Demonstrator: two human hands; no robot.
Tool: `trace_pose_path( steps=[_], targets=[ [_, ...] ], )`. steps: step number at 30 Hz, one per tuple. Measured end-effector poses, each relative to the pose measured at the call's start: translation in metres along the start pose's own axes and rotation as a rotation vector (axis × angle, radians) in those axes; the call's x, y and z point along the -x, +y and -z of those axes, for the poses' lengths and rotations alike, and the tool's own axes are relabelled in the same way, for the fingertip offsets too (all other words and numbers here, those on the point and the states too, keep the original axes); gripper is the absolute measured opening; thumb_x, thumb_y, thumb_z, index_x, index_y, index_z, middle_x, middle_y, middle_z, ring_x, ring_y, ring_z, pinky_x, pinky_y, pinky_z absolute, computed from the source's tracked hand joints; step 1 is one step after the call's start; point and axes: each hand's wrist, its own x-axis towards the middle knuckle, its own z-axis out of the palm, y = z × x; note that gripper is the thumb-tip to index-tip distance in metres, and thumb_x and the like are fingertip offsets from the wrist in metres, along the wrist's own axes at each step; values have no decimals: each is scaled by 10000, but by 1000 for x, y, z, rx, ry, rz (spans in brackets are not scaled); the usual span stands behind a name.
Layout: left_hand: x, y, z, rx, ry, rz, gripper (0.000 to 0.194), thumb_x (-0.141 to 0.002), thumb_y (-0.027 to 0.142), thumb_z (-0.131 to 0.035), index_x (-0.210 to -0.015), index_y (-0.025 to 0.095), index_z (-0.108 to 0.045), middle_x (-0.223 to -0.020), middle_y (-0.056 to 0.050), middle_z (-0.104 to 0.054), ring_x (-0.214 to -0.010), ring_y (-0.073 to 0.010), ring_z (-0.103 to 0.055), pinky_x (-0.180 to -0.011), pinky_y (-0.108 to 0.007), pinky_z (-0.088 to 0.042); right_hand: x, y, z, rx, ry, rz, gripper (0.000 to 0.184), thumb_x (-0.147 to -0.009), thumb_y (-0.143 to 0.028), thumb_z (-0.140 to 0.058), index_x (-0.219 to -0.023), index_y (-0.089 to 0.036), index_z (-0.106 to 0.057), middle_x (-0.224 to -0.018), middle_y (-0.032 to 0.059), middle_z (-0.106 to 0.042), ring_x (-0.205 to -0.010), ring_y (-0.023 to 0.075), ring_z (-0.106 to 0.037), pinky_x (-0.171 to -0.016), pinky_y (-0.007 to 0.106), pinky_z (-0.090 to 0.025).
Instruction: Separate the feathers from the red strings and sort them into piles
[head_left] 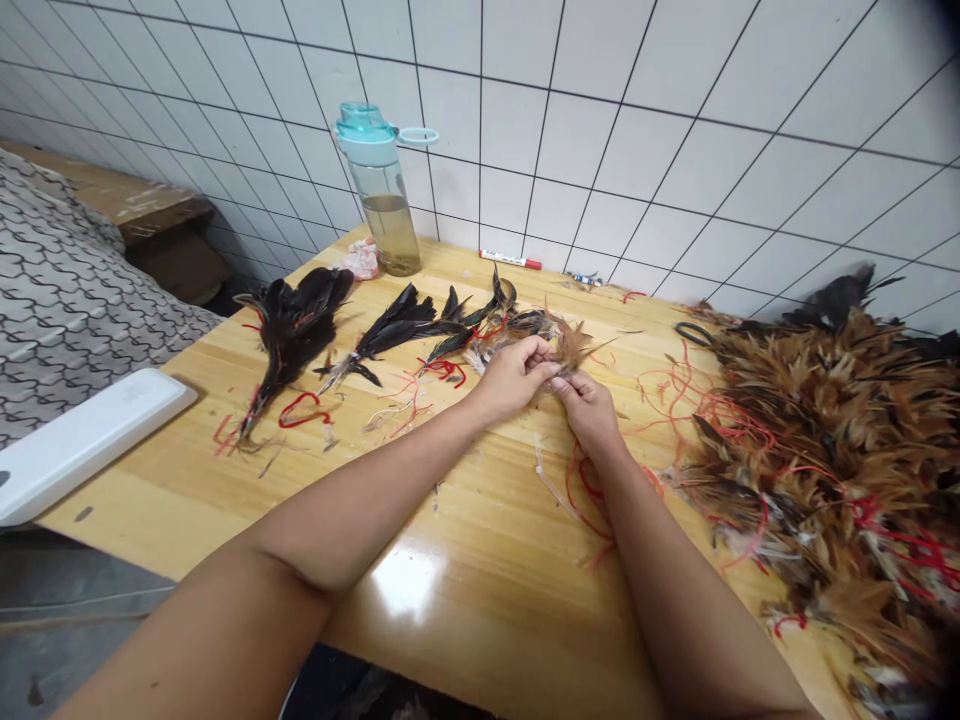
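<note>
My left hand is closed in a pinch around a small brown feather bunch, its tips fanning out up and to the right. Close against it, my right hand pinches at the base of the same bunch, thumb and fingers pressed together. The exact spot between the fingertips is too small to make out. Just left of my hands, dark feathers lie with red string among them. Red and white strings lie on the table under my right wrist.
Black feather bunches lie at the left. A bottle and a red-and-white marker are near the tiled wall. A large pile of brown feathers covers the right side. A white plastic object rests at the left edge.
</note>
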Motion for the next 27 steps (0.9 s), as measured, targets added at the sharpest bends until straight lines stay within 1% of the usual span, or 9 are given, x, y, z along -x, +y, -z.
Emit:
trace_pose_path(
  steps=[7, 9, 13, 15, 16, 19, 21, 24, 27],
  targets=[
    [1, 5, 0, 97, -41, 33, 99, -790, 223, -579, -843, 154, -533, -695, 24, -571, -625, -87, -545, -632, -215, -441, 1, -3, 0, 11, -1, 26, 237, -795, -393, -536, -704, -202, -642, -769, 35, -664, -777, 196, -591, -785, 343, -455],
    [-2, 7, 5, 74, 32, -2, 88, -793, 211, -579, -853, 150, -558, -753, 3, -600, -684, -90, -559, -673, -213, -446, 2, -6, 0, 11, 27, 5, 253, -808, -409, -519, -721, -201, -634, -759, 30, -658, -777, 193, -586, -786, 338, -449],
    [-13, 9, 25, -49, 295, -59, 95, -793, 194, -573, -875, 150, -590, -787, -3, -604, -688, -83, -523, -680, -203, -426, 3, -8, 1, -17, 65, -53, 270, -812, -436, -513, -737, -196, -614, -768, 25, -659, -792, 189, -586, -799, 329, -439],
    [-17, 9, 39, -118, 324, -62, 90, -787, 190, -563, -862, 151, -595, -752, 5, -590, -658, -83, -508, -645, -201, -411, 3, -8, 1, -16, 75, -63, 281, -812, -447, -508, -736, -196, -608, -760, 24, -655, -788, 188, -582, -786, 322, -437],
    [-18, 9, 47, -171, 266, -53, 84, -777, 188, -565, -843, 151, -601, -726, 9, -582, -640, -84, -502, -622, -200, -401, 2, -8, 1, -6, 78, -64, 287, -812, -452, -504, -734, -196, -607, -752, 23, -652, -781, 188, -580, -776, 320, -434],
    [-17, 11, 74, -451, -101, -41, 78, -727, 162, -586, -783, 154, -639, -671, 15, -581, -592, -87, -490, -584, -205, -372, 0, -7, 2, 31, 86, -58, 292, -807, -456, -499, -721, -197, -606, -735, 22, -649, -757, 188, -572, -748, 315, -424],
    [-15, 13, 93, -633, -244, -64, 95, -696, 142, -594, -758, 157, -665, -717, 2, -609, -605, -89, -507, -598, -209, -373, -1, -6, 3, 42, 91, -59, 288, -798, -452, -501, -714, -198, -607, -727, 23, -648, -744, 190, -569, -730, 313, -419],
    [-13, 12, 115, -771, -308, -100, 152, -700, 157, -591, -806, 184, -696, -760, -6, -626, -679, -110, -534, -647, -217, -385, -2, -6, 2, 52, 99, -61, 289, -789, -453, -501, -710, -199, -614, -701, 20, -640, -721, 190, -562, -703, 307, -413],
    [-12, 5, 120, -849, -331, -150, 186, -660, 158, -634, -820, 216, -710, -772, -6, -624, -782, -142, -536, -746, -240, -386, -1, -6, 2, 75, 104, -43, 297, -792, -459, -497, -707, -201, -615, -692, 17, -639, -710, 187, -556, -697, 302, -407]
  ],
)
